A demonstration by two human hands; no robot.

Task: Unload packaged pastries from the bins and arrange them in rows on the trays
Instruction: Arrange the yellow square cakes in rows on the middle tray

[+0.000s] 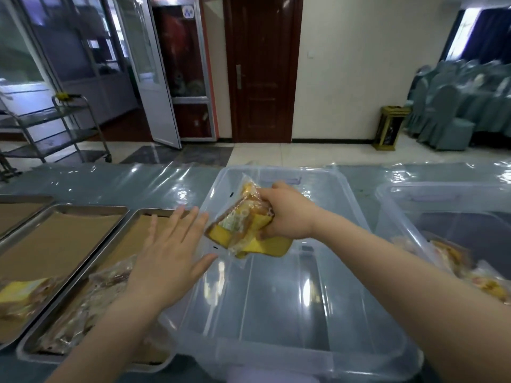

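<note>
- Right hand [287,214] has its fingers wrapped around a bunch of packaged pastries [243,225], clear wrappers with yellow showing. It holds them up over the far left part of the clear bin [276,299].
- Left hand [171,261] is flat with its fingers spread and nothing in it, over the bin's left rim. Can't tell if it's actually touching anything.
- Apart from that bunch, I can't see any pastries in the bin, just see-through plastic.
- Just left of the bin is the nearest tray [154,225], metal with a brown paper liner, and a row of wrapped pastries [91,308] sits along its near part (pretty blurry).
- Further left of the bin is a second tray [69,233] with one yellow pack [25,297] at its near end. Left of that, the corner of a third tray [16,214] pokes in.
- Right of the bin is another clear bin [442,205] with more pastry packs [470,272] in it.
- All of it sits on a table [138,181] covered in shiny plastic sheet.
- Way beyond the bin there's a dark wooden door [260,67]. A metal cart [63,125] is off to the far left, covered chairs [456,106] to the far right.
</note>
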